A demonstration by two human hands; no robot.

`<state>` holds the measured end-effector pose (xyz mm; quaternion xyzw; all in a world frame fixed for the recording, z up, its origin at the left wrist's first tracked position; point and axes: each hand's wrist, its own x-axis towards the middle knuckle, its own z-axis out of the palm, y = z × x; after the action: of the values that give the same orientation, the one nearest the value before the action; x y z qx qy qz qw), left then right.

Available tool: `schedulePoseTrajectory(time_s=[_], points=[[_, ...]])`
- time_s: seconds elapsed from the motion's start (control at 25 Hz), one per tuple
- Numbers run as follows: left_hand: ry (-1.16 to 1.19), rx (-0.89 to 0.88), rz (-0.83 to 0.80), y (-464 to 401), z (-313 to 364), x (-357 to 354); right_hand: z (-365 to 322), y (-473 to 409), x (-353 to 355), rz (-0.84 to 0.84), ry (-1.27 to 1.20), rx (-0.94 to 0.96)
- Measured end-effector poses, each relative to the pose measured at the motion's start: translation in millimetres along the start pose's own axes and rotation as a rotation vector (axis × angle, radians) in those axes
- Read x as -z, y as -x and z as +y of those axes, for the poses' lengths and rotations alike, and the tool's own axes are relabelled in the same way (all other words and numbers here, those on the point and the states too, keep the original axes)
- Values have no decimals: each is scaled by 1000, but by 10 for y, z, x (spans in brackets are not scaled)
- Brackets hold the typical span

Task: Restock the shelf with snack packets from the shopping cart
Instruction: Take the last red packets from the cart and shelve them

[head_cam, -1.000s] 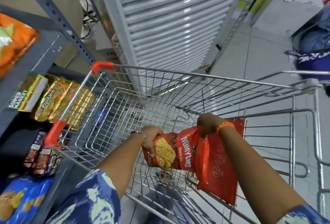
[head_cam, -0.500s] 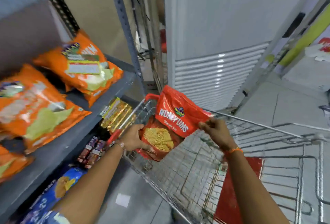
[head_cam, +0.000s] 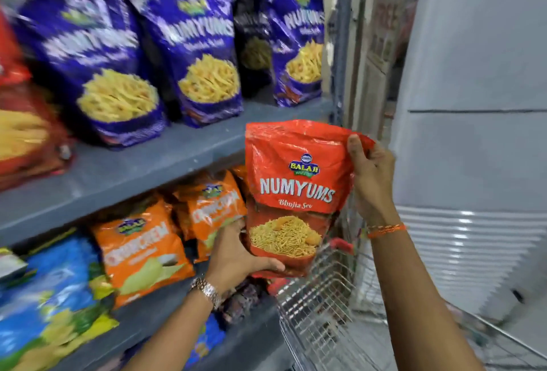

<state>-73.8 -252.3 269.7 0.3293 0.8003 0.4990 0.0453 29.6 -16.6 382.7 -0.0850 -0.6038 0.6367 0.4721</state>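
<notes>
I hold a red Numyums snack packet (head_cam: 293,190) upright in front of the grey shelf (head_cam: 142,166). My left hand (head_cam: 236,255) cups its bottom edge. My right hand (head_cam: 370,169) pinches its top right corner. The packet hangs just off the shelf's front edge, right of several blue Numyums packets (head_cam: 192,45) that stand on that shelf. The wire shopping cart (head_cam: 322,320) sits below the packet at the lower right.
Orange packets (head_cam: 142,249) and blue packets (head_cam: 50,296) fill the lower shelf. Red packets (head_cam: 20,134) lie at the far left of the upper shelf. A grey shelf upright (head_cam: 340,39) and a white panelled unit (head_cam: 473,134) stand on the right.
Both hands lifted the red packet out of the cart and up to the level of the shelf with the blue packets. The view swung left and up toward the shelves.
</notes>
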Motion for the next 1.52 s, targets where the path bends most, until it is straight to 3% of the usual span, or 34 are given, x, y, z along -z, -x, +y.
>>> schedulePoseTrajectory(time_s=[0.24,0.48,0.64,0.92,1.12,1.36,1.52], points=[[-67,-108,382,271,471,1299,-997,-245,-1534,-268,-232,269],[-135,-87,661,775,572,2733,-1571,-62,-3131,-502,-339,331],[-140,-38,751,1147,452,3577,-1774,253,-4060,-599,-302,362],[-250,35,808,1358,225,4405,-2010,578,-5179,-661,17,513],[-277,134,779,1269,-59,4725,-1866,683,-5555,-721,219,471],[-275,165,729,1232,-191,4830,-834,683,-4753,-331,52,212],[-223,191,690,1243,-193,4844,-120,837,-4418,-478,184,-59]])
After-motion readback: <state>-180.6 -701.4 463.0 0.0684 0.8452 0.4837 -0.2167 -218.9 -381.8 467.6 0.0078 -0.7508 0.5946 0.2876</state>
